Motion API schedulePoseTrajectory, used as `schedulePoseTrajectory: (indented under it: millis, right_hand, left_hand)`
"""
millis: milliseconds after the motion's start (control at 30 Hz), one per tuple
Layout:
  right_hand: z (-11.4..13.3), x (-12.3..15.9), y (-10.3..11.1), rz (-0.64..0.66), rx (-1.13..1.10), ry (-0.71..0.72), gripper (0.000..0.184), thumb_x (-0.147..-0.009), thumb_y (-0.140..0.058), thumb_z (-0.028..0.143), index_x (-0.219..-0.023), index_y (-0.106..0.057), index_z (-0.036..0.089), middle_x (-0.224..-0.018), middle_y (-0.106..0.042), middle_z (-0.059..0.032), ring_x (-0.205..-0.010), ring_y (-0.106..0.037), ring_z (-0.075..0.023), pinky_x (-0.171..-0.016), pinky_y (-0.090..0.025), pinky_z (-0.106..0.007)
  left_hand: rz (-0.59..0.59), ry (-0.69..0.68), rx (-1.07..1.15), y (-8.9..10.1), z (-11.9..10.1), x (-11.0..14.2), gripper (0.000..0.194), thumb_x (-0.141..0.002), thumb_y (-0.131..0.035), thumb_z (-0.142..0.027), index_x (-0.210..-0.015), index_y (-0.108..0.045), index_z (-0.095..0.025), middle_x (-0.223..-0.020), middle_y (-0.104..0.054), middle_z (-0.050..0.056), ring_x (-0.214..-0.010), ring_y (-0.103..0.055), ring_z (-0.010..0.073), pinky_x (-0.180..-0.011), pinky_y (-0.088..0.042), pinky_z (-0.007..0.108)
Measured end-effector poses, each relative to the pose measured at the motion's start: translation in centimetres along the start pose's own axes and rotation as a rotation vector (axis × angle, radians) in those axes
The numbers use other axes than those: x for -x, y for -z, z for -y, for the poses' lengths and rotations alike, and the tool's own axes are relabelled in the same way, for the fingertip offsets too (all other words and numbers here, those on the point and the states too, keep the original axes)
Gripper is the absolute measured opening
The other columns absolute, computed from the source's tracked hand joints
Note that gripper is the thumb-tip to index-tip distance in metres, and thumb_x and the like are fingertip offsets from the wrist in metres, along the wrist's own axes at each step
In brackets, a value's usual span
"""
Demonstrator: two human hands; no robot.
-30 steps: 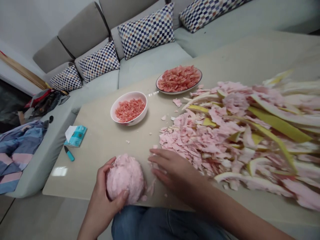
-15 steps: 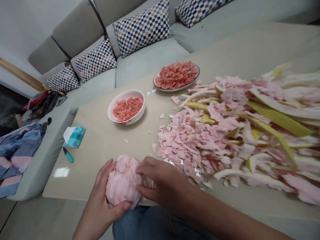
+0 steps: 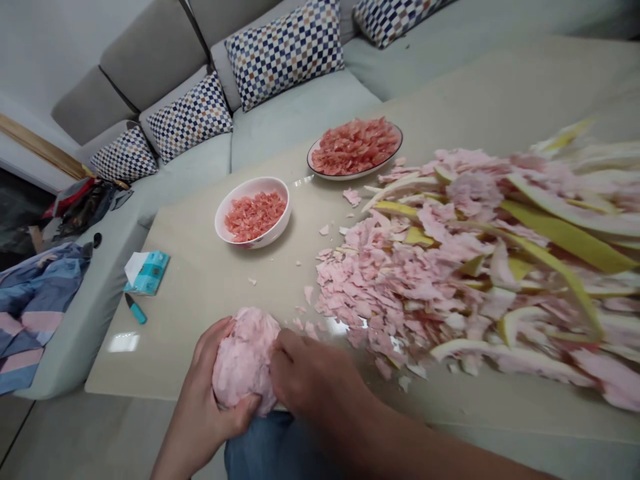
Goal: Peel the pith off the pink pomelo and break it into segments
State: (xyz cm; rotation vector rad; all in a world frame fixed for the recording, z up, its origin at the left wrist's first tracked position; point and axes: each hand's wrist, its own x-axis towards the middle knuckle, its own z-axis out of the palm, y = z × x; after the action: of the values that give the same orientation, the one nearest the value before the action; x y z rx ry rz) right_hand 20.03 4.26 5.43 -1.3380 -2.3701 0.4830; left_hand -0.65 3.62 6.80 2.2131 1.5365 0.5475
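Note:
A peeled pomelo (image 3: pixel 245 360), still coated in pale pink pith, is held near the table's front edge. My left hand (image 3: pixel 210 393) wraps around its left side and underside, with the thumb across the front. Against the pomelo's right side, my right hand (image 3: pixel 315 380) is closed with curled fingers; its fingertips are hidden, so what it pinches does not show. To the right of both hands spreads a heap of pink pith scraps (image 3: pixel 370 280), with long yellow-green peel strips (image 3: pixel 565 233) farther right.
A white bowl (image 3: pixel 280 223) and a dark-rimmed plate (image 3: pixel 345 176) hold red pomelo flesh toward the back. At left on the table (image 3: pixel 190 287) lie a tissue pack (image 3: pixel 156 270) and a small teal-handled tool (image 3: pixel 136 309). A sofa (image 3: pixel 285 120) with checkered cushions stands behind.
My right hand has curled its fingers more tightly and shifted slightly down along the pomelo's right side. My left hand keeps its hold, and the pomelo stays nearly in place.

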Motion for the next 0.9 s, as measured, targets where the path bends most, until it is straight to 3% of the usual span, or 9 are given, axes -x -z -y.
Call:
schedulePoseTrajectory:
  millis: [167, 267, 367, 567, 733, 900]
  right_hand:
    - [-1.8, -0.3, 1.6, 0.068, -0.181, 0.025, 0.008, -0.088, -0.064, 0.014, -0.082, -0.070, 0.014, -0.084, -0.070, -0.0080, -0.075, -0.066, -0.0184, -0.060, -0.043, -0.028]
    - [-2.6, 0.0, 2.3, 0.012, -0.355, 0.002, 0.010, -0.090, -0.064, 0.021, -0.088, -0.073, 0.016, -0.093, -0.072, -0.0063, -0.085, -0.067, -0.0177, -0.073, -0.047, -0.027]
    - [-2.3, 0.3, 2.2, 0.013, -0.299, -0.016, 0.007, -0.087, -0.067, 0.021, -0.088, -0.073, 0.018, -0.093, -0.073, -0.0057, -0.080, -0.068, -0.0180, -0.066, -0.045, -0.027]
    - [-0.5, -0.1, 1.6, 0.019, -0.020, 0.041, 0.009, -0.082, -0.067, 0.010, -0.079, -0.069, 0.018, -0.075, -0.070, -0.0045, -0.062, -0.062, -0.0156, -0.048, -0.033, -0.028]
    - [-0.3, -0.4, 1.1, -0.040, 0.008, 0.048, 0.007, -0.082, -0.066, 0.010, -0.077, -0.065, 0.016, -0.074, -0.068, -0.0067, -0.062, -0.060, -0.0161, -0.049, -0.031, -0.028]
    - [-1.2, -0.3, 0.6, -0.108, -0.105, -0.044, 0.007, -0.081, -0.062, 0.012, -0.080, -0.067, 0.017, -0.078, -0.069, -0.0056, -0.069, -0.063, -0.0181, -0.057, -0.037, -0.029]
  left_hand:
    - [-0.002, 0.012, 0.002, 0.0, 0.1, 0.0, 0.071, -0.079, -0.068, -0.051, -0.141, -0.040, -0.028, -0.144, -0.045, 0.015, -0.133, -0.048, 0.0363, -0.107, -0.042, 0.060]
    - [-0.010, 0.015, -0.004, 0.0, 0.2, 0.1, 0.072, -0.077, -0.069, -0.051, -0.140, -0.041, -0.028, -0.143, -0.047, 0.014, -0.132, -0.049, 0.0365, -0.107, -0.043, 0.060]
    - [-0.016, 0.022, -0.007, -0.1, 0.2, 0.2, 0.072, -0.078, -0.069, -0.050, -0.140, -0.041, -0.028, -0.144, -0.046, 0.014, -0.133, -0.049, 0.0364, -0.107, -0.043, 0.058]
    - [-0.028, 0.000, 0.018, -0.3, 0.3, 0.4, 0.077, -0.077, -0.068, -0.057, -0.142, -0.039, -0.028, -0.144, -0.044, 0.015, -0.133, -0.047, 0.0369, -0.107, -0.042, 0.059]
    - [-0.037, 0.000, 0.025, -0.3, 0.2, 0.4, 0.075, -0.077, -0.068, -0.056, -0.141, -0.041, -0.026, -0.143, -0.044, 0.016, -0.132, -0.047, 0.0377, -0.107, -0.041, 0.061]
    - [-0.026, 0.023, 0.030, -0.3, 0.1, 0.2, 0.072, -0.078, -0.068, -0.052, -0.140, -0.041, -0.026, -0.143, -0.044, 0.017, -0.133, -0.046, 0.0377, -0.108, -0.040, 0.061]
